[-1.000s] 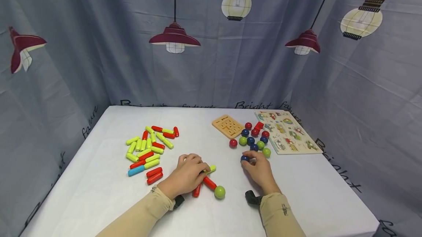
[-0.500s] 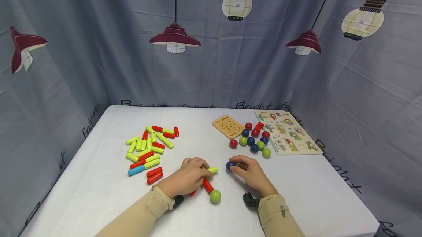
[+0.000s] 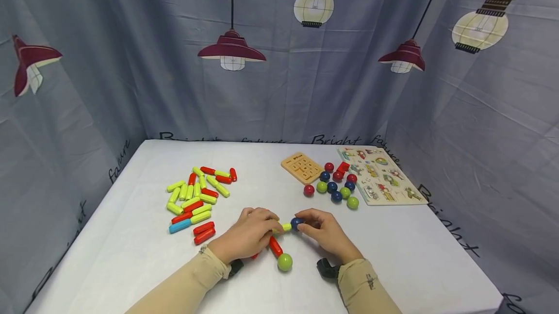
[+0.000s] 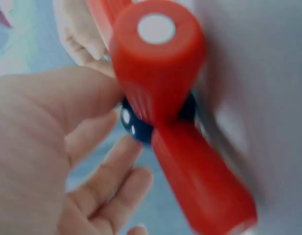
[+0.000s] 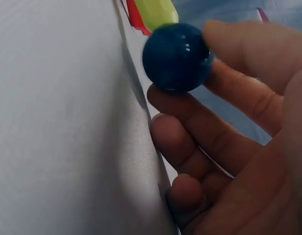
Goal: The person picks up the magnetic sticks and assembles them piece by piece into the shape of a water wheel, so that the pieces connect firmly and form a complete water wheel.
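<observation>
My right hand [image 3: 328, 234] pinches a glossy blue ball [image 5: 174, 58] between thumb and fingertips. In the head view this ball sits right at the tip of a yellow-green rod [image 3: 286, 227] that sticks out from under my left hand [image 3: 245, 234]. The left wrist view shows my left thumb and a finger gripping a dark blue ball [image 4: 133, 121] from which red rods [image 4: 202, 176] spread out. Most of that joined piece is hidden under the left hand in the head view. One red rod [image 3: 275, 247] ends in a green ball [image 3: 285, 262].
Several red, yellow-green and blue rods [image 3: 192, 205] lie loose at left on the white table [image 3: 131, 256]. Red, blue and green balls [image 3: 332, 187] cluster at the right, near a small wooden number board [image 3: 302, 167] and a picture board [image 3: 384, 178].
My right hand has carried the blue ball leftward from near the ball cluster to the yellow-green rod's tip. The green-ball end has shifted slightly toward the near left under my left hand.
</observation>
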Demonstrator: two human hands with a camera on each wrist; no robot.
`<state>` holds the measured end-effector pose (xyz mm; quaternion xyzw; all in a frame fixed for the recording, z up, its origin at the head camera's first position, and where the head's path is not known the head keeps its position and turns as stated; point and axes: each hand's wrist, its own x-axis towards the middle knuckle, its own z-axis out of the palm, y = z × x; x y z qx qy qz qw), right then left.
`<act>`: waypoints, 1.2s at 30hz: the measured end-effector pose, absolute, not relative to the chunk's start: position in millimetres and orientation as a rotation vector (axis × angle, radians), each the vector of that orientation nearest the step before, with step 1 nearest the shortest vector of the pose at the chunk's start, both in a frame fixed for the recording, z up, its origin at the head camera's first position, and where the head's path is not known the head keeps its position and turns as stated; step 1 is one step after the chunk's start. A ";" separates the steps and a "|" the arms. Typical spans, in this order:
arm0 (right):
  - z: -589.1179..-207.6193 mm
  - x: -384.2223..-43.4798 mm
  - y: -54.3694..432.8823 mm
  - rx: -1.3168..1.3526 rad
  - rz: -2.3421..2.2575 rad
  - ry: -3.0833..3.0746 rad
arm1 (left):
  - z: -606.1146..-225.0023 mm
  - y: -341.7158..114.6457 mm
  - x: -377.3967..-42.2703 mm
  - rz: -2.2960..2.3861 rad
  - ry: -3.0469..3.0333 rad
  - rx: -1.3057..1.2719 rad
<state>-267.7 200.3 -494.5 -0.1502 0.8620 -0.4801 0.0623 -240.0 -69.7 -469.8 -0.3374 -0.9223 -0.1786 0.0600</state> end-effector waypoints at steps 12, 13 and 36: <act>-498.0 -282.1 203.5 -0.335 -1.598 2.841 | -461.8 -76.9 -241.3 -0.601 -2.779 -0.836; -499.4 -285.3 204.4 -0.312 -1.626 2.880 | -461.0 -77.2 -240.9 -0.626 -2.784 -0.848; -485.7 -321.6 198.1 -0.265 -1.232 2.805 | -462.7 -79.6 -240.6 -0.718 -2.802 -0.904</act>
